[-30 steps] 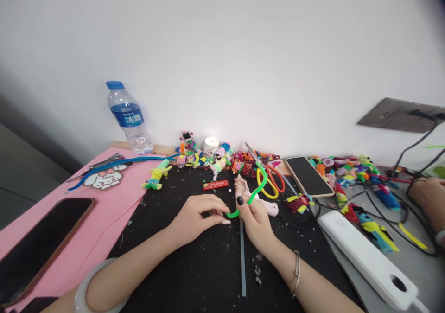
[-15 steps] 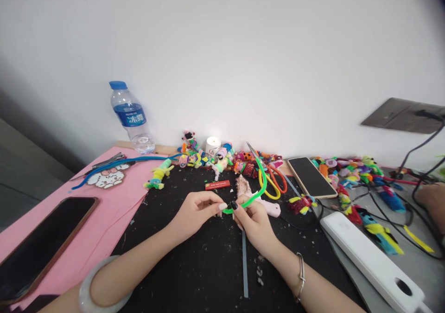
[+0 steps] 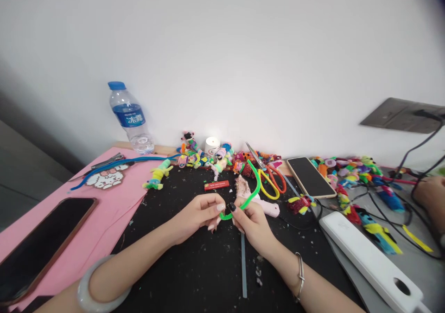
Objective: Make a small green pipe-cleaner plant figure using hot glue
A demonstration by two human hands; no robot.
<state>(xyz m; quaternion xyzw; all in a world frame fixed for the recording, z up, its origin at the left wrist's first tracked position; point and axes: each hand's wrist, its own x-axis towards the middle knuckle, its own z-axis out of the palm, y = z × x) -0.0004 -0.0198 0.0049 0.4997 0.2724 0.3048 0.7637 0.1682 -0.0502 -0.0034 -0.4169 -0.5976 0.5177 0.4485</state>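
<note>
A bright green pipe cleaner runs between my two hands, and its long free end curves up past my right fingers. My left hand pinches its near end between thumb and fingertips. Just beside it, my right hand grips the same pipe cleaner with thumb and index finger. Behind my right hand lies a pink glue gun with a stained nozzle. Scissors with yellow and orange handles rest past it. A flat grey strip lies on the black mat under my hands.
A water bottle leans by the wall at left, near blue pipe cleaners. Phones lie left and right. A white power strip, cables and several fuzzy figures crowd the right. Another person's hand is there.
The green pipe cleaner's near part has bent into a small loop between my fingers. Its free end has dropped slightly and swung left. My left fingers have shifted.
</note>
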